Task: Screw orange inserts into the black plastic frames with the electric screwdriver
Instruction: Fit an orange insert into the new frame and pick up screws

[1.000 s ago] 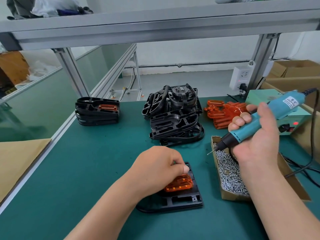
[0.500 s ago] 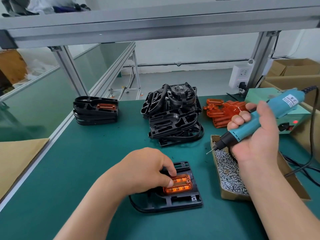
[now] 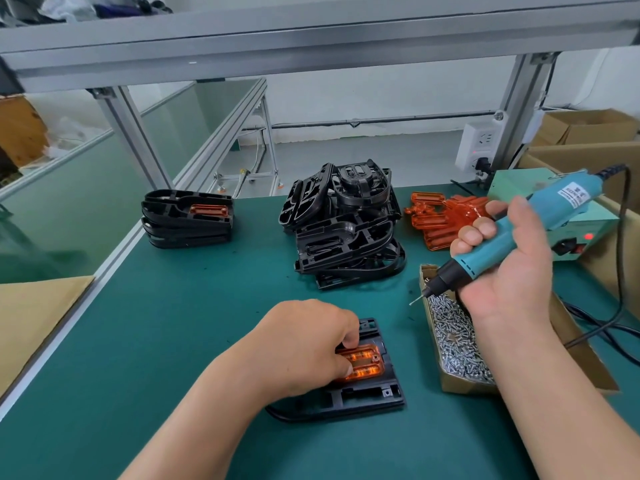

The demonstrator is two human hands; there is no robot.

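Observation:
A black plastic frame point(image 3: 360, 398) lies flat on the green mat near me. An orange insert point(image 3: 367, 365) sits in its upper part. My left hand point(image 3: 304, 344) rests over the frame, its curled fingertips holding the insert's left end. My right hand point(image 3: 509, 268) grips the blue electric screwdriver point(image 3: 512, 230), held in the air with its bit pointing down-left above the near end of the screw box point(image 3: 453, 384).
A pile of loose black frames point(image 3: 346, 233) stands mid-table, with loose orange inserts point(image 3: 440, 216) to its right. A stack of frames with an insert point(image 3: 188, 220) sits at the left. A green power unit point(image 3: 568, 223), cables and cardboard boxes point(image 3: 585, 129) crowd the right side.
My left hand has slid left and uncovered most of the orange insert, keeping fingertips on its left end. The screwdriver's bit has dipped slightly towards the screw box.

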